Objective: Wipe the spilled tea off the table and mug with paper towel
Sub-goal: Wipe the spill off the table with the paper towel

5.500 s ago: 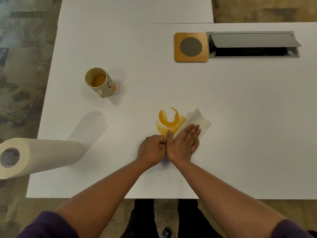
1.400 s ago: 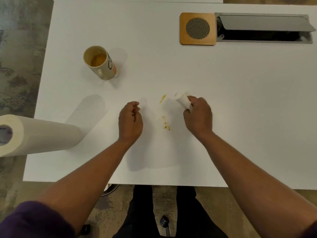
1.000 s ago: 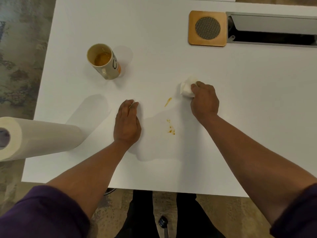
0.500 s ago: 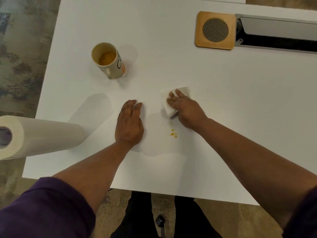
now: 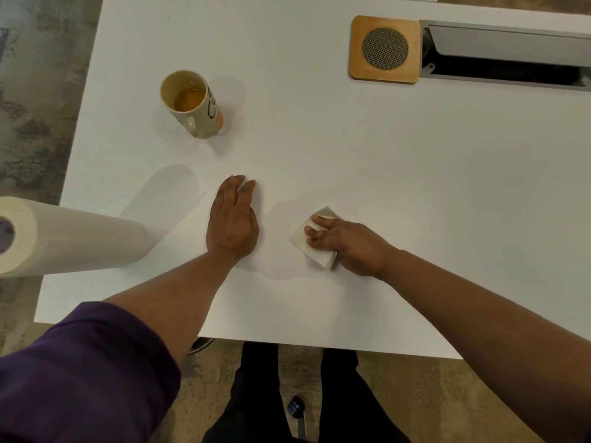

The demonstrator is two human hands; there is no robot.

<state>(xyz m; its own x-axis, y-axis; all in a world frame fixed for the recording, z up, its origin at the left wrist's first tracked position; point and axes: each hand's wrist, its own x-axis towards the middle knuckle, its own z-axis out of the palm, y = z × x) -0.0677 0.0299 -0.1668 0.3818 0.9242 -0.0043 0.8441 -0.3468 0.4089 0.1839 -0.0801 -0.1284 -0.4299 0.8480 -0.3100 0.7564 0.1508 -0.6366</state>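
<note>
Right hand [image 5: 348,244] has its grip on a folded white paper towel [image 5: 311,247], fingers pressing it flat on the white counter [image 5: 415,187] near the front edge. Left hand [image 5: 233,219] rests flat, fingers straight. The mug [image 5: 196,105], tea inside, stands far left.

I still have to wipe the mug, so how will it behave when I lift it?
The mug looks ceramic, so probably rigid and breakable. Tea pooled inside could slosh if it tilts. Its handle faces you, offering a steady grip.
</note>
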